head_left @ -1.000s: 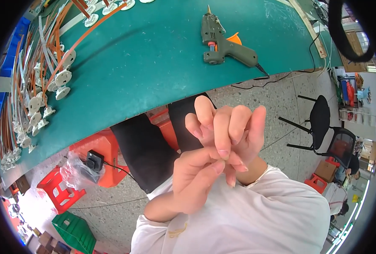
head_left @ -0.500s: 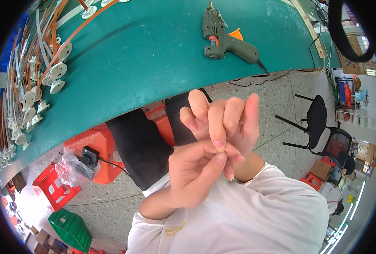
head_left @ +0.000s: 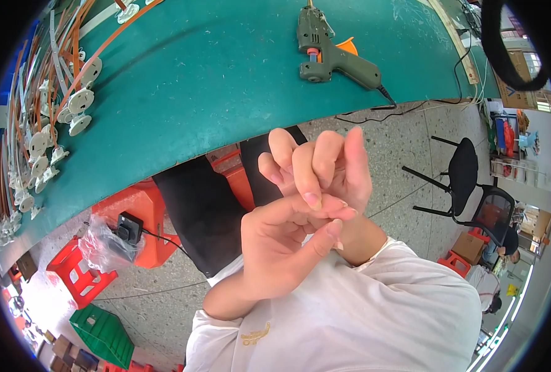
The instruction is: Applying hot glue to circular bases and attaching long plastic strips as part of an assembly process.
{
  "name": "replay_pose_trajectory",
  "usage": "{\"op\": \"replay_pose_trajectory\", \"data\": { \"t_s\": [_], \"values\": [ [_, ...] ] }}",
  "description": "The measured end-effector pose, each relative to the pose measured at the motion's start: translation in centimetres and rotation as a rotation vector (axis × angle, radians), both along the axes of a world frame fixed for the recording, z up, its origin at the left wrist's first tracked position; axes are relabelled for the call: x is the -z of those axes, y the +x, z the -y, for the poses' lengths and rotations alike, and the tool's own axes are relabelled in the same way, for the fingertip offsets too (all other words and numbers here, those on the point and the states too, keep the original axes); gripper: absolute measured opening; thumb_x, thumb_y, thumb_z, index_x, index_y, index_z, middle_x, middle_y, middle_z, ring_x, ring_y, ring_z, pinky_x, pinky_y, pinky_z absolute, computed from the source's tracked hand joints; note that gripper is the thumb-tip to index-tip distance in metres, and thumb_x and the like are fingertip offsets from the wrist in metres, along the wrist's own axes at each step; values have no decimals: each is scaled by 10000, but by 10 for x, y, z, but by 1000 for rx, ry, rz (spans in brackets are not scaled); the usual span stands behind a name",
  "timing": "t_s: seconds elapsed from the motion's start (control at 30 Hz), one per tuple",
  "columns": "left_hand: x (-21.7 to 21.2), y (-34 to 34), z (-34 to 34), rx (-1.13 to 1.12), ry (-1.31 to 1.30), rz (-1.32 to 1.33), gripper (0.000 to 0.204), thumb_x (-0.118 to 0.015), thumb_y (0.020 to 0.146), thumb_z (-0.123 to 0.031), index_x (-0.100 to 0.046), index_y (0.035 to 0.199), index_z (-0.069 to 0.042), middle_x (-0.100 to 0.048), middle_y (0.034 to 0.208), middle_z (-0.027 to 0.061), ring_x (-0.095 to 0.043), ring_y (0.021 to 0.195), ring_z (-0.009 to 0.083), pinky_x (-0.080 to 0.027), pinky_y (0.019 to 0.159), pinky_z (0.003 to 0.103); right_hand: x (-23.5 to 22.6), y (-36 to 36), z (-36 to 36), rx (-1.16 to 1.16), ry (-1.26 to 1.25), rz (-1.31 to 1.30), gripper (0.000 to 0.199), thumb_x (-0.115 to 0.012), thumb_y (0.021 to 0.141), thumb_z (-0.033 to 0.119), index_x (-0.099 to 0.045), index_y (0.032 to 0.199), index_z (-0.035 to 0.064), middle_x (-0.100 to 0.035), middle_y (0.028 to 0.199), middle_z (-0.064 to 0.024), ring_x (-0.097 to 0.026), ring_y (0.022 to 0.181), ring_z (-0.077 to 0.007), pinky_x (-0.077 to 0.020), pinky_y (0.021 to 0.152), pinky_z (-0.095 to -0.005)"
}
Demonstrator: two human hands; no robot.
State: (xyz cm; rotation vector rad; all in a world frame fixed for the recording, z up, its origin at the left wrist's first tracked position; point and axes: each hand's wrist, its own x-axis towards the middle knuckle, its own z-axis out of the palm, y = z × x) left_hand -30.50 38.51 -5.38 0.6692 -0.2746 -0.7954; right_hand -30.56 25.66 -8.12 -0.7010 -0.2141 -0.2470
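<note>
My left hand [head_left: 282, 245] is raised in front of my white shirt, its thumb standing away from the stretched index finger. Just beyond it is my right hand [head_left: 325, 164], with several fingers bent and spread apart. One right fingertip touches the left index finger near its tip. No object shows in either hand; anything tiny at the touching fingertips is too small to make out. On the green table [head_left: 201, 87] past my hands, a dark green glue gun [head_left: 334, 59] lies with its handle toward the right.
White round plastic pieces [head_left: 80, 99] on orange and grey strips crowd the table's left side. A black cable [head_left: 412, 110] trails off the table edge. Red stools [head_left: 142, 208], a plastic bag [head_left: 105, 245], a green crate [head_left: 102, 335] and a black chair [head_left: 465, 164] stand around.
My left thumb has come away from the index finger and the right fingertip, where they met in a pinch. Both hands have shifted slightly left.
</note>
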Motion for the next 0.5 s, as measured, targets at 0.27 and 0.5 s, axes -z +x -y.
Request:
{"op": "replay_pose_trajectory", "data": {
  "t_s": [0.27,0.5],
  "values": [
    [4,8,-5,-80,-232,-57,778,-575,894,22,-171,1558,-15,-399,1521,249,-678,986,256,-522,756,344,-23,-20,-8,170,-130,-130,319,-503,1038,173,-552,1238,-71,-648,1134,-238,-623,971,-206,-523,841,-339],
    [46,15,-4,-5,-442,188,1070,-674,838,-115,79,1595,-189,-299,1579,239,-631,933,200,-467,667,267,-27,-19,-12,233,-490,-152,279,-490,1033,74,-525,1262,-82,-650,1074,-171,-610,841,-142,-524,761,-279]
  ]
}}
